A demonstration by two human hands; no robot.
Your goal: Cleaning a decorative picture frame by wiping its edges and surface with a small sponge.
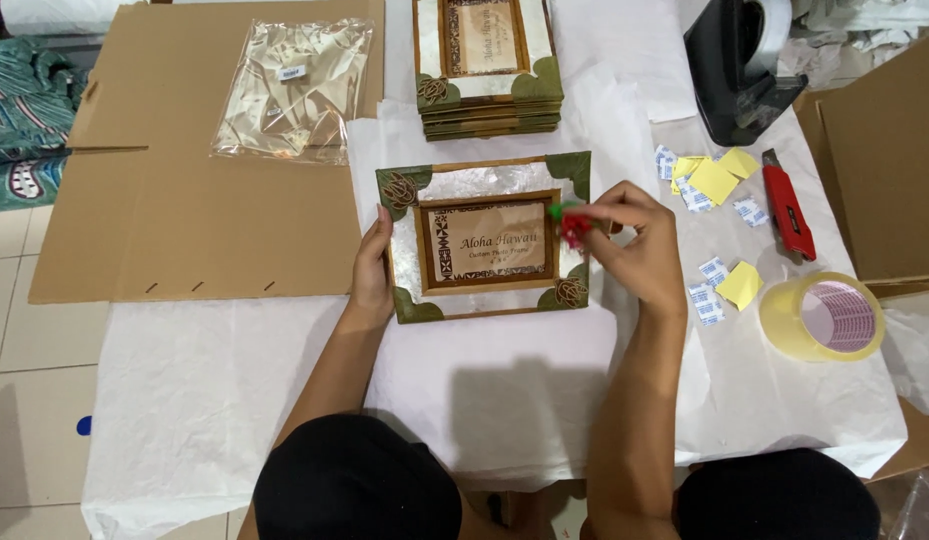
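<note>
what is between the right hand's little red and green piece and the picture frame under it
Nothing visible: the right hand holds the red and green piece directly over the frame, whose face is bare there. The left hand only grips the frame's left edge.

Both bare forearms reached forward from bent knees. The left hand (372, 268) lay with fingers extended; the right hand (632, 243), well apart, pinched its fingertips (596, 214) together.
</note>
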